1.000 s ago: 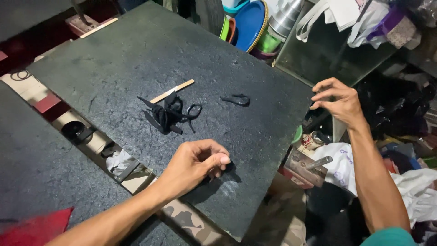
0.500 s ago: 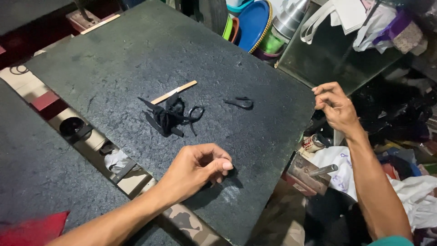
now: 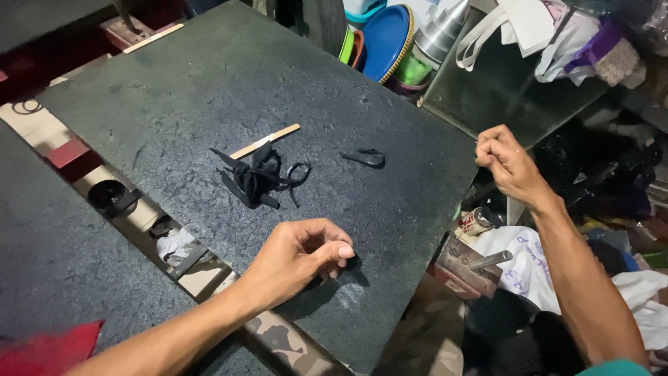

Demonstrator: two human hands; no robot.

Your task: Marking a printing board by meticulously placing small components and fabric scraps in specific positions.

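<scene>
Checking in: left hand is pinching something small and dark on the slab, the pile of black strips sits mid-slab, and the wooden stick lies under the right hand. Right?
Not quite. In the head view the wooden stick lies by the pile of black strips mid-slab, not under the right hand, which is raised past the slab's edge. The left hand does pinch something small and dark.

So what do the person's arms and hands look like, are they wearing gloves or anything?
No gloves. Both hands are bare: the left hand and the right hand show no rings or watch that I can see. The forearms are bare too. Only at the bottom right corner does a bit of teal sleeve peek in, on the right arm.
</scene>
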